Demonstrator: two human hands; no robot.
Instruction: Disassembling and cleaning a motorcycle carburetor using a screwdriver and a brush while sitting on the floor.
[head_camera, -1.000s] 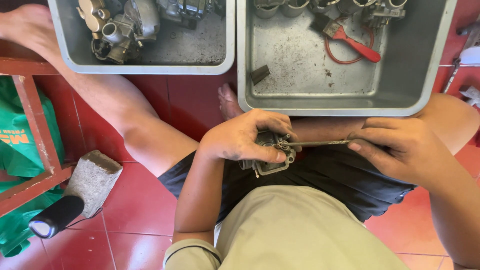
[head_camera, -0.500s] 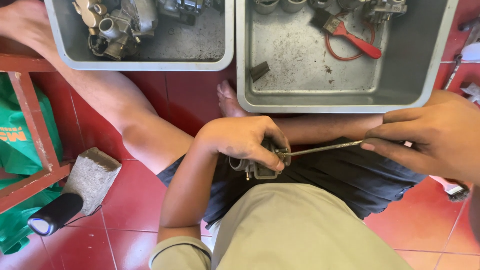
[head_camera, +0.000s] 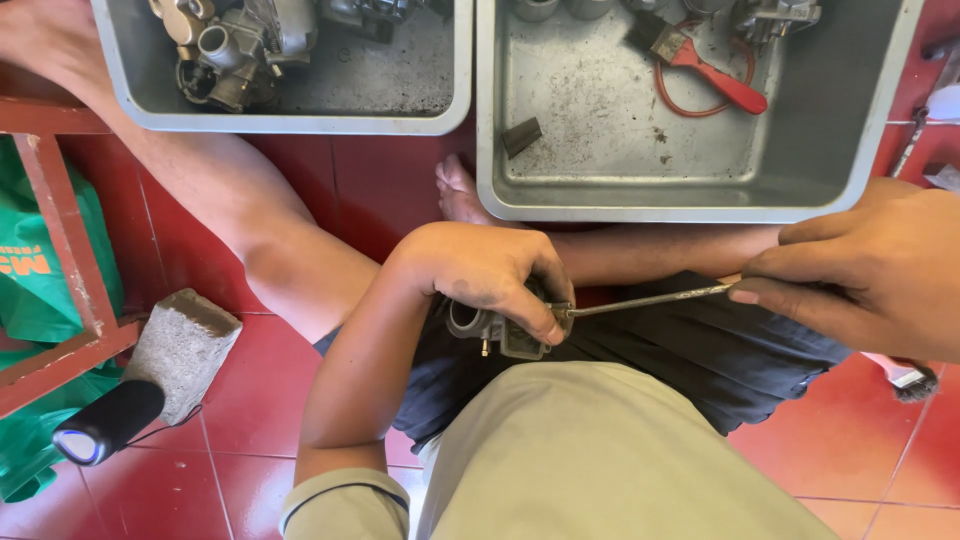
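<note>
Left hand (head_camera: 480, 275) gripping small metal carburetor part (head_camera: 497, 332) over lap, fingers curled tight around it. Right hand (head_camera: 870, 275) pinching screwdriver (head_camera: 645, 299) shaft, tip meeting part. Two grey trays (head_camera: 640, 205) sitting far on red floor; red-handled brush (head_camera: 705, 62) lying in right tray.

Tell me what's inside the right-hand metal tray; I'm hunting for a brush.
The right tray holds a red-handled brush lying on a red cord loop, a small dark block and grey metal parts at the top edge. Its top end lies out of frame.
</note>
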